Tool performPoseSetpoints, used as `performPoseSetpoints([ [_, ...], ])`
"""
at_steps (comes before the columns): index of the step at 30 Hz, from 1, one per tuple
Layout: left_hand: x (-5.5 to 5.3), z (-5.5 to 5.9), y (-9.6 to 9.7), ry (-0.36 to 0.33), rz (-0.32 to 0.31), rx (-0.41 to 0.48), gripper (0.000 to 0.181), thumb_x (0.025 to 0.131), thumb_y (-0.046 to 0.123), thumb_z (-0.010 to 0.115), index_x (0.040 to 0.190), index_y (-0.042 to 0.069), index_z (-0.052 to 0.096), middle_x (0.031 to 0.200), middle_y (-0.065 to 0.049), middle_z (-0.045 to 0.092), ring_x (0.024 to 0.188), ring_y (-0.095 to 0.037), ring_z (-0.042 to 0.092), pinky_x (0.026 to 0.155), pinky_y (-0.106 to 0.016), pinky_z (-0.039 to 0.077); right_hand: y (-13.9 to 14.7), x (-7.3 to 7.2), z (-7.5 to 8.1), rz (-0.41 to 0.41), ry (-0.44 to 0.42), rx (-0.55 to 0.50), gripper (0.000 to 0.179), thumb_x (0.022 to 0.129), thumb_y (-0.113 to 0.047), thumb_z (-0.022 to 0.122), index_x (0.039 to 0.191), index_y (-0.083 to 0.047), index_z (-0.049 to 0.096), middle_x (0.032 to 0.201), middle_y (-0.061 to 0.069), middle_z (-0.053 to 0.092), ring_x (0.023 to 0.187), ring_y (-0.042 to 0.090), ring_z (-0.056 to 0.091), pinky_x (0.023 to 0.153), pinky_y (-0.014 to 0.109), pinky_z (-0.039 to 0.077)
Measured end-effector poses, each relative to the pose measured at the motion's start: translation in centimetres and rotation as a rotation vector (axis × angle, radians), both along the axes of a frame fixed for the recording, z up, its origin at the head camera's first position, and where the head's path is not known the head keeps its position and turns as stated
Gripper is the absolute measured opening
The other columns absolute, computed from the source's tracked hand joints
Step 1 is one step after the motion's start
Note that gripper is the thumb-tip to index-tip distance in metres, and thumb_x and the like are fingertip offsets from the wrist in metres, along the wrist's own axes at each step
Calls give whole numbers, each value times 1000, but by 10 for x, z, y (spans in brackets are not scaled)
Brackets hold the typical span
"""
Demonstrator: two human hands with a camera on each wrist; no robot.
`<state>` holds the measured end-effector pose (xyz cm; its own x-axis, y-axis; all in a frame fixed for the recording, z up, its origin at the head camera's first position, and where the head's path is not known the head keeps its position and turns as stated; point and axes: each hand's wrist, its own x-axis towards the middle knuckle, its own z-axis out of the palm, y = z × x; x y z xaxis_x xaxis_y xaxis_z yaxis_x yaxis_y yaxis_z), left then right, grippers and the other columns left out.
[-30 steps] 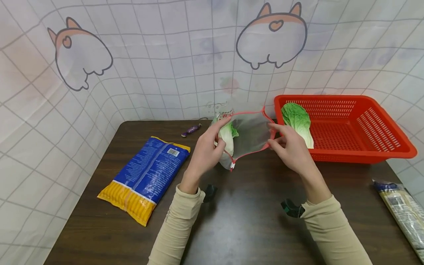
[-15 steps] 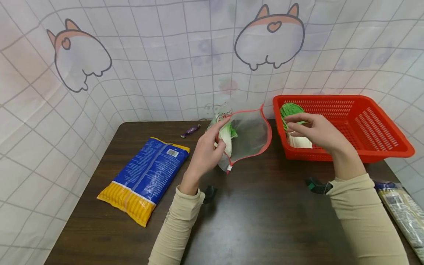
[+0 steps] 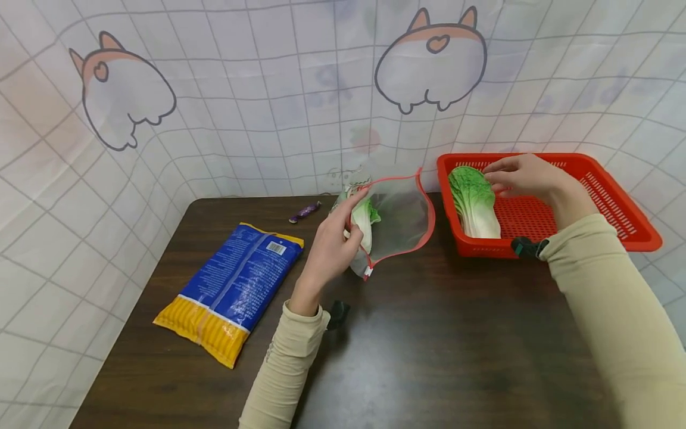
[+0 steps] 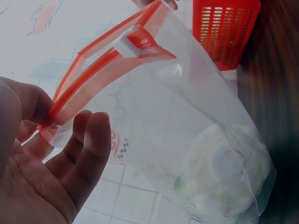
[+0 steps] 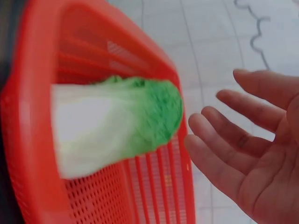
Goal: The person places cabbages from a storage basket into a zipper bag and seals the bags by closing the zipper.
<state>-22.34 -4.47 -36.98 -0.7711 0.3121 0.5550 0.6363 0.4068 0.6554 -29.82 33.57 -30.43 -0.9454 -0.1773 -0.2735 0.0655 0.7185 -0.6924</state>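
My left hand (image 3: 333,247) pinches the red-edged mouth of a clear slider bag (image 3: 403,223), with a thumb and finger at its rim. A white slider (image 4: 126,44) shows in the left wrist view. Inside the bag is a pale napa cabbage (image 3: 362,225), partly covered by the hand in the head view. Another napa cabbage (image 3: 474,205), green at the top and white at the base, leans in a red plastic basket (image 3: 638,243). Beside its leafy end is my right hand (image 3: 527,176), fingers spread and holding nothing in the right wrist view.
On the left of the dark table (image 3: 418,345) lies a blue and yellow packet (image 3: 233,292). Behind it is a small purple wrapped candy (image 3: 305,212). A grid-patterned cloth (image 3: 268,107) hangs along the table's back edge.
My right hand has let go of the bag's mouth and moved right, over the basket beside the napa cabbage. The left hand keeps its hold, and the bag mouth stays spread.
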Motion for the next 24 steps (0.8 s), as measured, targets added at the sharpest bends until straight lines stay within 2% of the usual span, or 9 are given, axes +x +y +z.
performPoseSetpoints([
  [3,0,0,-1,-3,2,1,62,89,-6,46,147,16,45,76,-3,42,58,-14,35,47,-25,28,6,-11,5,11,-34,-19,61,102,-35,51,146,4,36,141,29,41,121,40,48,91,40,53],
  [9,0,-2,-2,-3,-3,4,61,90,-6,46,147,15,45,78,-3,44,59,-13,38,47,-25,29,19,-24,2,-5,-143,-78,65,104,-34,47,150,6,26,149,30,29,130,43,38,99,45,47],
  [13,1,-3,-1,-8,-3,5,61,90,-5,46,147,16,45,80,-1,44,61,-12,40,47,-25,30,29,-24,-10,-21,-200,-149,66,105,-33,43,152,6,18,154,30,20,135,48,31,106,51,38],
  [16,1,-3,0,-9,-7,5,61,90,-5,46,147,16,45,79,-3,44,61,-13,39,48,-25,29,35,-21,-23,-32,-205,-188,67,105,-35,42,153,4,17,155,29,18,138,48,27,108,53,34],
  [24,0,-3,-2,15,7,-7,61,89,-7,48,146,13,46,82,-5,46,61,-12,37,50,-25,28,36,-18,-52,-54,-245,-341,68,102,-34,52,155,-5,22,156,22,20,140,42,23,106,53,39],
])
